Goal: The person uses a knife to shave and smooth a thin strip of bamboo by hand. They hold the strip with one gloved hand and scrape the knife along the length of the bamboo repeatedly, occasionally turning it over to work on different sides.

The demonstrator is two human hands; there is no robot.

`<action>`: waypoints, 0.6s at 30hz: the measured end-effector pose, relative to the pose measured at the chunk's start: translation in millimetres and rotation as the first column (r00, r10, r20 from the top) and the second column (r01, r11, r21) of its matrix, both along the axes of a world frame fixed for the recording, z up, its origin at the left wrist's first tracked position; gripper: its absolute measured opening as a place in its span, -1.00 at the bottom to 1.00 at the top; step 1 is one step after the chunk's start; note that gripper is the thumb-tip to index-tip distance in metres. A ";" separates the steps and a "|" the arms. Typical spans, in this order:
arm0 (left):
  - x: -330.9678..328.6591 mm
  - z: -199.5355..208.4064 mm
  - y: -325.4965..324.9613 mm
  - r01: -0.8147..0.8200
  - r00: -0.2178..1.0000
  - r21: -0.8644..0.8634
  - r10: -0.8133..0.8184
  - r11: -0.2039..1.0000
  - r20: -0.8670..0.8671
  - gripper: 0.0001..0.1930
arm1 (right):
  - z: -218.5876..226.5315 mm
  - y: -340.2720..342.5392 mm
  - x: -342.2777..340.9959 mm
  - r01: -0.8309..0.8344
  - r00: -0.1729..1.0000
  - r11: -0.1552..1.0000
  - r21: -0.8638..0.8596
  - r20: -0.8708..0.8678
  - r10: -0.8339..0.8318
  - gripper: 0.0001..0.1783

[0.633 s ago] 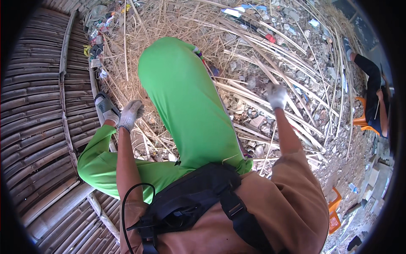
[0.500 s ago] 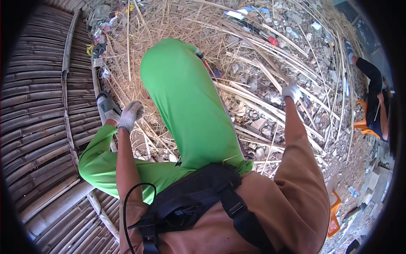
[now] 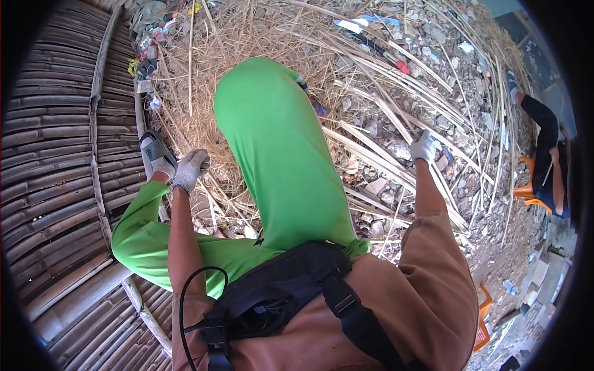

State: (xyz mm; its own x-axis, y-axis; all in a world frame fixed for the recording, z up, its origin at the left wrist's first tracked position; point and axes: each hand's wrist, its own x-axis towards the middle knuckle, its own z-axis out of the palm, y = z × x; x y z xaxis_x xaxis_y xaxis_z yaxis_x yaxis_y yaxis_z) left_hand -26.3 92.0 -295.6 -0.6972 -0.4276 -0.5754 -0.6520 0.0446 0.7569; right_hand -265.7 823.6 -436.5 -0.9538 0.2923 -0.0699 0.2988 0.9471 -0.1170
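My left hand [image 3: 192, 168], in a pale work glove, hovers beside my sandalled foot [image 3: 158, 156]. Its fingers are curled together, and whatever they may hold cannot be made out. On the other side of my bent green-trousered leg [image 3: 272, 142], my right hand [image 3: 423, 149], gloved too, is closed around the near end of a bamboo strip [image 3: 391, 113] that slants away up and to the left. A small dark bit shows at its fingertips, too small to name. Many more pale split bamboo strips [image 3: 371, 151] lie around and under this hand.
Dry bamboo shavings [image 3: 179, 86] cover the ground ahead, mixed with rubble and litter. A bamboo-slat platform [image 3: 55, 154] fills the left side. At far right another person [image 3: 547, 123] sits on an orange chair [image 3: 525, 185]; a second orange chair [image 3: 484, 315] stands behind my right side.
My right hand has drawn slightly closer to me, and the near end of the strip has come with it. The left hand has barely moved. The view has shifted a little.
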 end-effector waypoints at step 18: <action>-130.0 126.1 54.6 0.048 0.873 0.111 0.012 0.993 -0.488 -0.40 | 212.4 -224.0 -59.1 -0.790 0.518 0.606 -0.095 -0.633 0.575 -0.77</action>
State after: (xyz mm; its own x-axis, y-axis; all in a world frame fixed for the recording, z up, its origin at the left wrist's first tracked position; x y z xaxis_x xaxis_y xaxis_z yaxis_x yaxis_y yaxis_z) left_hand -156.3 146.7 -169.6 -0.9086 -0.3636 -0.2053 -0.1994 -0.0543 0.9784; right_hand -324.7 599.6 -224.2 -0.7475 -0.4098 0.5229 -0.6318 0.6818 -0.3688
